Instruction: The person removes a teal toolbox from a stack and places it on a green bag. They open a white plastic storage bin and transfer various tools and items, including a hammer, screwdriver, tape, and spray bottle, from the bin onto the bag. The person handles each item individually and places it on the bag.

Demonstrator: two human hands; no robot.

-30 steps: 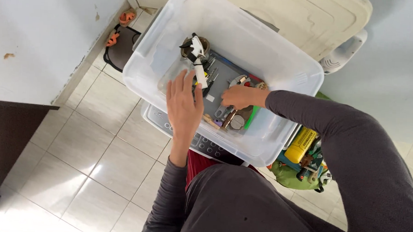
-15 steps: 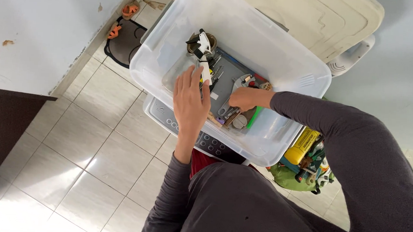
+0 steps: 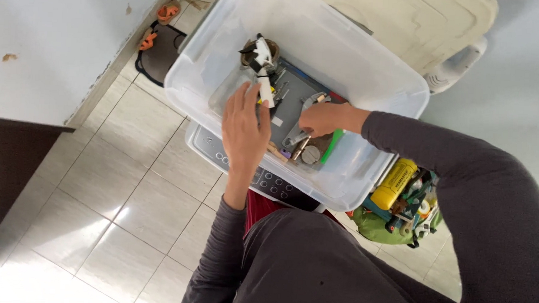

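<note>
Single head-worn view, looking steeply down from above the person's own lap and arms. Camera is tilted, so the tiled floor [image 3: 98, 180] runs diagonally lower left and the white wall [image 3: 50, 33] fills the upper left. Close range: clear plastic bin [image 3: 358, 70] sits centre frame, both hands inside it. Green tool bag [image 3: 400, 212] at right edge. No second view to compare.

A clear plastic storage bin [image 3: 370, 71] stood open, holding a jumble of tools. A white-handled tool [image 3: 264, 72] lay lengthwise near the middle, its far end against a dark round coil [image 3: 250, 55], its near end under the left hand [image 3: 244, 129]. A grey metal tool [image 3: 299, 130] lay beneath the right hand [image 3: 326, 119], beside a green strip [image 3: 332, 146].
</note>
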